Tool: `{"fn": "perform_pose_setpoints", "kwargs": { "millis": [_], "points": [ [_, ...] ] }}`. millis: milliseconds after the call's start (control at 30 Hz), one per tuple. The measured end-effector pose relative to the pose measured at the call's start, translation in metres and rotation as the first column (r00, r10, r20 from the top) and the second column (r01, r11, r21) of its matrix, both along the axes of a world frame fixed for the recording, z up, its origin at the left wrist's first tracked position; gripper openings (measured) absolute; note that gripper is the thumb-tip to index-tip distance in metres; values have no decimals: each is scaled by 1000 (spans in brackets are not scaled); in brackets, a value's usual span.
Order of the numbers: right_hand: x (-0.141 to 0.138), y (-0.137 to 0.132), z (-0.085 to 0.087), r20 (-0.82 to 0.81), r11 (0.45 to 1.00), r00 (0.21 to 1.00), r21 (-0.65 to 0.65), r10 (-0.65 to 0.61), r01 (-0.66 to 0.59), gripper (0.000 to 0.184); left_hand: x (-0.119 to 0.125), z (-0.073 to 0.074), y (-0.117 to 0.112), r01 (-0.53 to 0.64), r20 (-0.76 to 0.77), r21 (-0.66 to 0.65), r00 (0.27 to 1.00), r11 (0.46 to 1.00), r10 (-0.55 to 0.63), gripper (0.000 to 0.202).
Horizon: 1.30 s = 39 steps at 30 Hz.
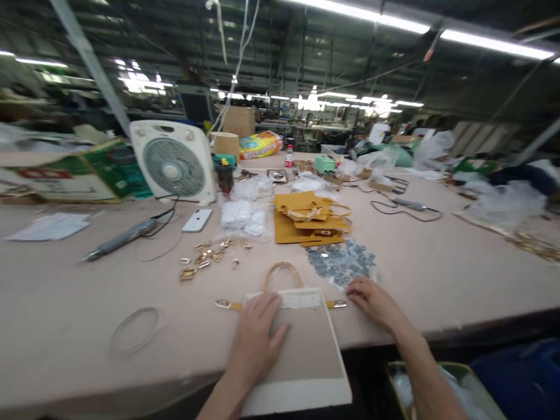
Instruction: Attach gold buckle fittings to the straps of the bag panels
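Observation:
A handbag panel point(301, 344) lies flat at the table's front edge, its grey-beige inner side up and pale strips along top and bottom. Its mustard handle point(283, 265) points away from me. Mustard straps with metal buckles point(336, 304) stick out on both sides. My left hand point(258, 326) rests open on the panel's upper left, fingers spread. To the right of the panel, my right hand point(371, 300) is at the near edge of a pile of small grey metal pieces point(343, 262). Its fingers are bent together; anything between the fingertips is too small to make out.
Mustard bag pieces point(291, 230) are stacked behind the metal pile. Gold fittings point(205, 256) lie scattered left of them. Corded tools point(126, 238) lie on either side, and a white fan point(175, 160) stands at back left. Below the right edge is a bin point(470, 370).

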State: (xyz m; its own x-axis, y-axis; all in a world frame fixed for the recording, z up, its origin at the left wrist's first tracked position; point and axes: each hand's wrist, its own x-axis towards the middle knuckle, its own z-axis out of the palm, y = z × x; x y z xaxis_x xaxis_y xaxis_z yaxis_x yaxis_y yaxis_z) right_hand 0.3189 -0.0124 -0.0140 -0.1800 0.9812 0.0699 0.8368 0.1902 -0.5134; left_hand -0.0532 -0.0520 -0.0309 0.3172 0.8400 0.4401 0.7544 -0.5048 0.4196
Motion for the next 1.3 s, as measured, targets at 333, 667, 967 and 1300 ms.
{"fn": "perform_pose_setpoints", "kwargs": {
  "millis": [333, 667, 967, 1300],
  "points": [
    [3, 18, 4, 42, 992, 993, -65, -107, 109, 19, 13, 16, -3, -123, 78, -118, 988, 985, 132, 64],
    [-141, -12, 40, -715, 972, 665, -218, -216, 82, 52, 12, 10, -4, -117, 37, -95, 992, 989, 121, 65],
    [-185, -10, 22, -609, 963, 778, -270, -154, -21, 37, 12, 11, -3, -105, 64, -74, 992, 992, 110, 58],
    [-186, -8, 13, -510, 973, 850, -232, -134, 14, 27, 13, 9, -2, -117, 71, -94, 990, 989, 124, 58]
  ]
}}
